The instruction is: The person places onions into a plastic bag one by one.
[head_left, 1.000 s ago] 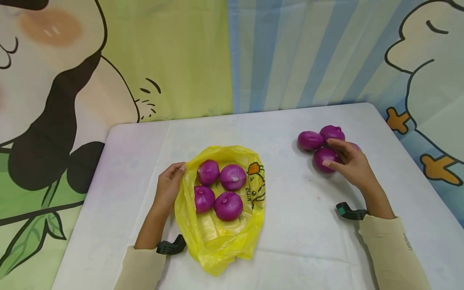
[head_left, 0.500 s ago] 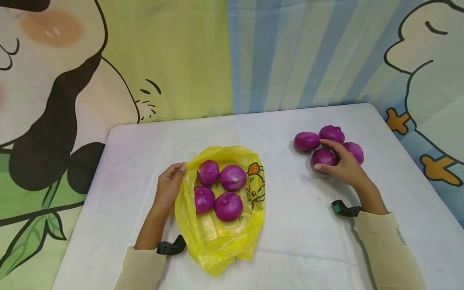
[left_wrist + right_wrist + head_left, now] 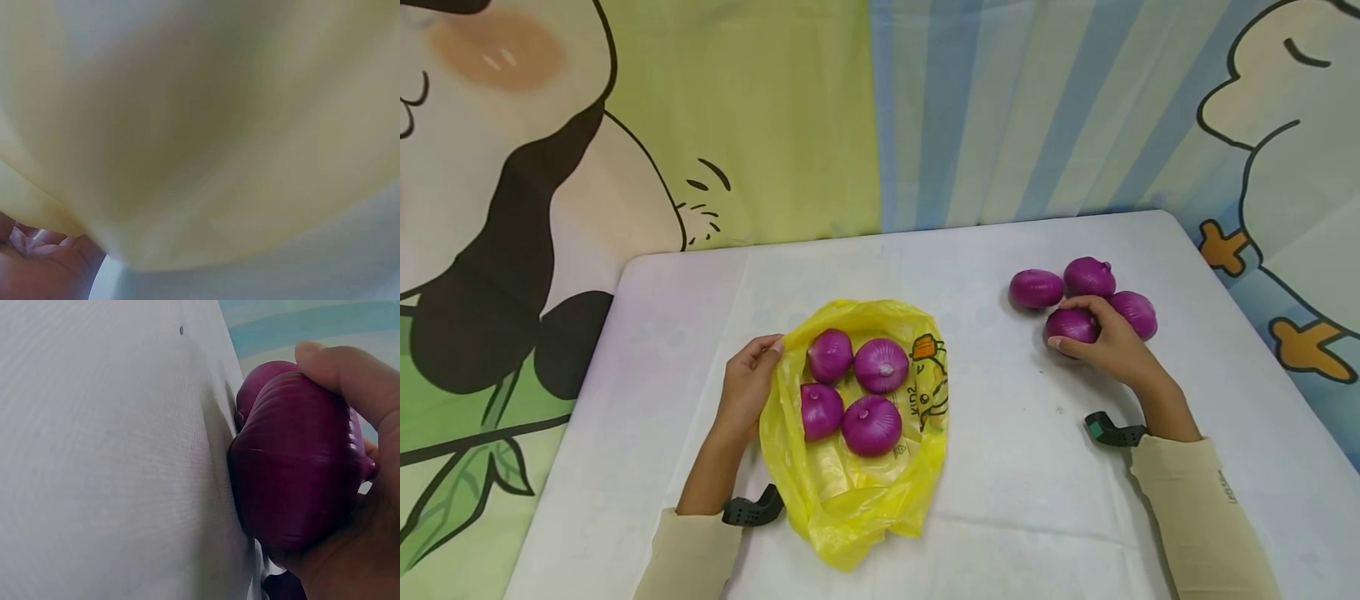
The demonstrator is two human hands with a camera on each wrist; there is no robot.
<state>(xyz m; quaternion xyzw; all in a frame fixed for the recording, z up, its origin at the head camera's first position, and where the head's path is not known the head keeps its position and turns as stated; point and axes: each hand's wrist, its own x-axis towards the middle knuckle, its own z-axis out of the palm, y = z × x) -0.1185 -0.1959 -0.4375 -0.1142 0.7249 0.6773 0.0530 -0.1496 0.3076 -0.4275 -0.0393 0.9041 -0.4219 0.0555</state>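
Observation:
My left hand [image 3: 748,383] pinches the left rim of a yellow plastic bag [image 3: 842,542]. Inside the open bag lie several purple onions, one of them the front onion [image 3: 872,426]. In the left wrist view the bag [image 3: 206,156] blurs across most of the picture, with part of the hand [image 3: 44,265] at the lower left. At the right, my right hand [image 3: 1116,346] grips an onion [image 3: 1070,325], thumb in front and fingers behind. The right wrist view has this onion [image 3: 294,462] close up, low against the tabletop, the thumb curling over it.
Around the gripped onion sit three more: a left onion [image 3: 1036,288], a back onion [image 3: 1089,276] and a right onion [image 3: 1134,313]. The white-covered table [image 3: 1000,500] ends at a back edge before a cartoon-printed curtain [image 3: 1000,108].
My right hand has moved slightly left and closed round the front onion of the group. The left onion has shifted a little leftward. My left hand and the bag stay put.

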